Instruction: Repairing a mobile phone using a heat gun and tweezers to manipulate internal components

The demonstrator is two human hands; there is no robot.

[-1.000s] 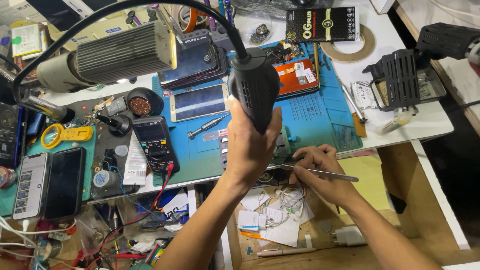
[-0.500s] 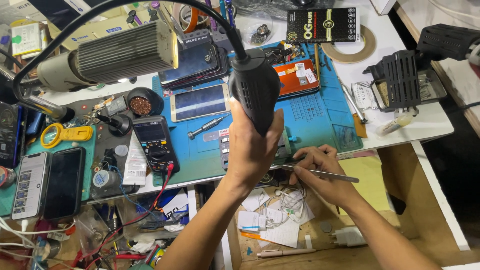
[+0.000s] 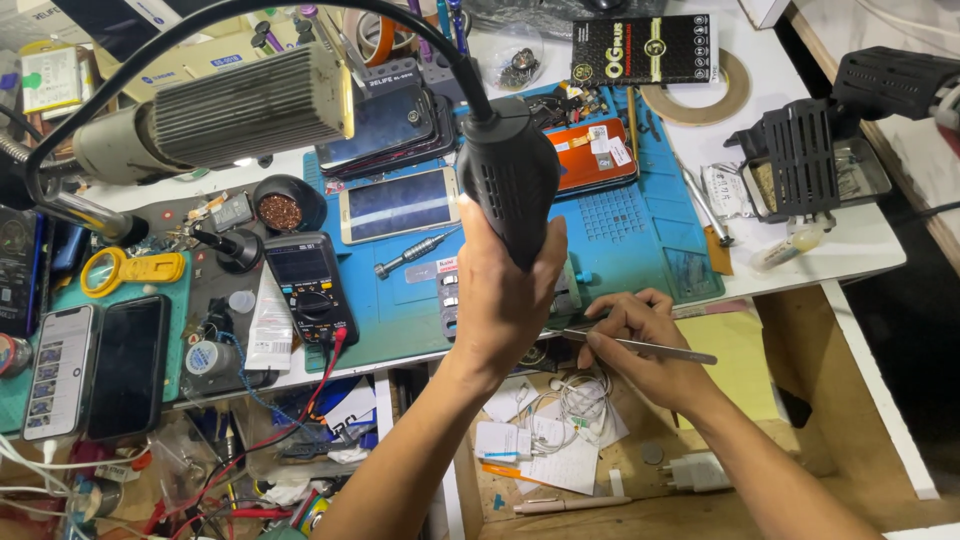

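Little has moved: left hand (image 3: 505, 300) still grips the black hot-air handle (image 3: 512, 185) over the blue mat (image 3: 630, 230), right hand (image 3: 645, 340) pinching tweezers (image 3: 640, 345) at the near counter edge, heating work unfinished.

Left hand (image 3: 505, 300) raised mid-frame, fingers wrapped tight in a fist grip, forearm rising from below. Right hand (image 3: 640, 340) lower and just beside it, fingertips pinched together, wrist bent, forearm angling off bottom right.

I see the multimeter (image 3: 312, 287) lying left of centre on the mat (image 3: 640, 235), a screwdriver (image 3: 412, 253) just right of it, two phones (image 3: 95, 368) at far left, tape (image 3: 700, 92) upper right.
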